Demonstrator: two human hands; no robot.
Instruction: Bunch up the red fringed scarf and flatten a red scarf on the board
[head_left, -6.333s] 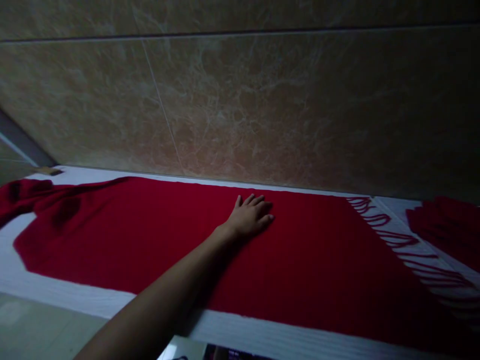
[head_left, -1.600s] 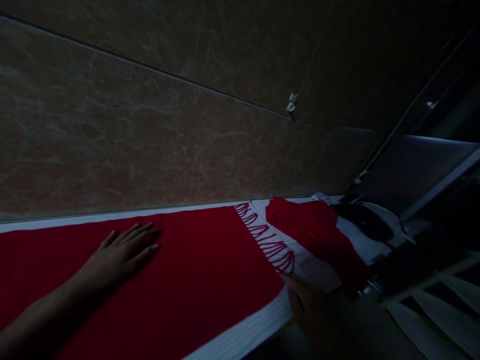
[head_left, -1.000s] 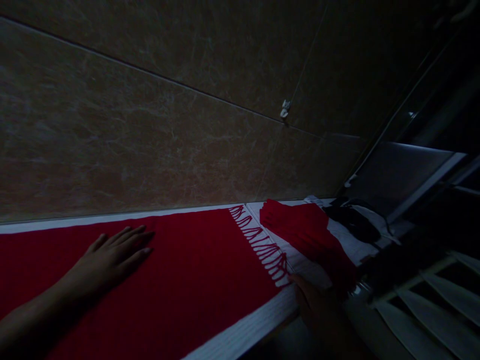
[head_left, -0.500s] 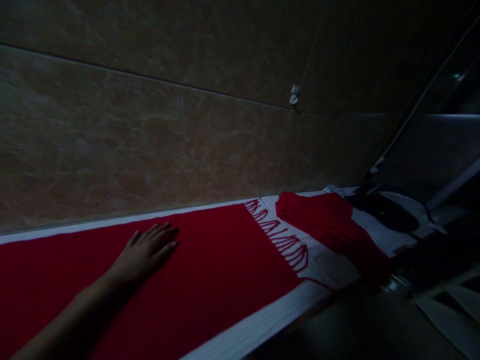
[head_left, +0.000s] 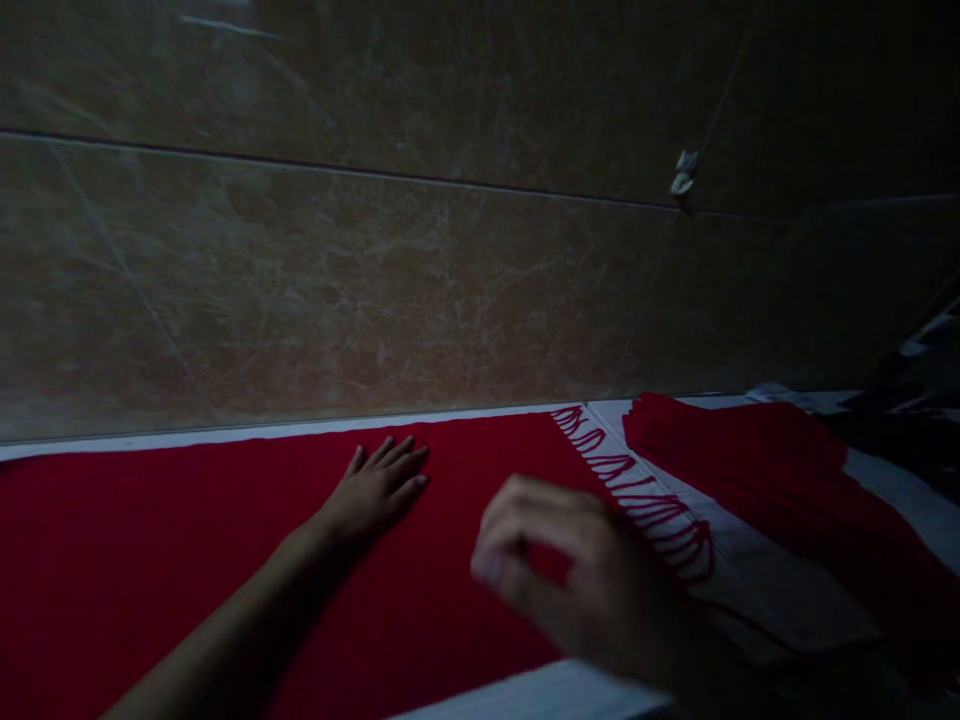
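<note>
A red scarf (head_left: 465, 450) with a looped fringe (head_left: 637, 490) at its right end lies spread flat on a white surface. My left hand (head_left: 375, 490) rests on the scarf, palm down with its fingers stretched out. Above the scarf, close to the camera, is my right hand (head_left: 562, 570). Its fingers curl round to meet the thumb, and red cloth shows through the gap inside them. Nothing can be seen held there, though the hand is a little blurred.
A second, bunched red cloth (head_left: 757, 460) lies to the right, with dark items (head_left: 900, 430) behind it. A marbled tile wall (head_left: 375, 290) runs along the back, with a small white fitting (head_left: 684, 173). The surface's white front edge (head_left: 555, 690) shows at the bottom.
My right hand has come into view over the scarf, its fingers curled. The view has shifted, so the scarf and cloth appear further right. My left hand stays flat on the scarf.
</note>
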